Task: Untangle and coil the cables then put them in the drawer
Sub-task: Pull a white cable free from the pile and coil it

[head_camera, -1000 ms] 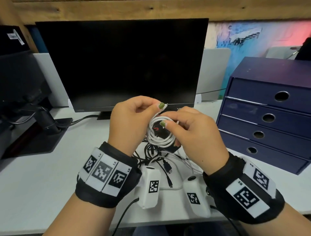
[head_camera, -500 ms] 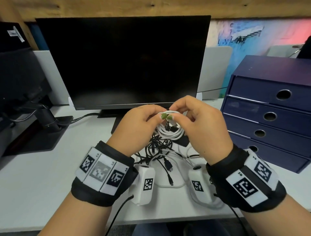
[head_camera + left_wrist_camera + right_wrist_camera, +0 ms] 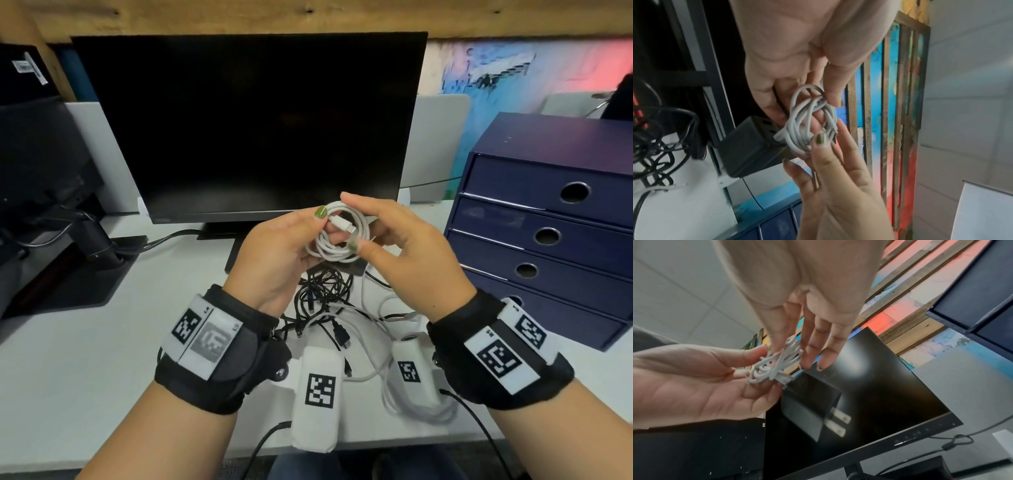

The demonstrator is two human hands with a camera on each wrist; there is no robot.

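White desk (image 3: 68,377), dark monitor (image 3: 246,126) (switched off), colourful painted wall (image 3: 496,68), wooden beam (image 3: 308,17).

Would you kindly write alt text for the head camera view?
Two hands, left hand and right hand, hold a coiled white cable above a tangle of black cables on a white desk. Behind stands a dark monitor; a closed blue drawer unit sits right.

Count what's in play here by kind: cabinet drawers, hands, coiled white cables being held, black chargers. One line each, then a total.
Drawers in the blue cabinet: 4
Hands: 2, the left hand and the right hand
Coiled white cable, held by both hands: 1
Black charger hanging under the coil: 1
Total: 8
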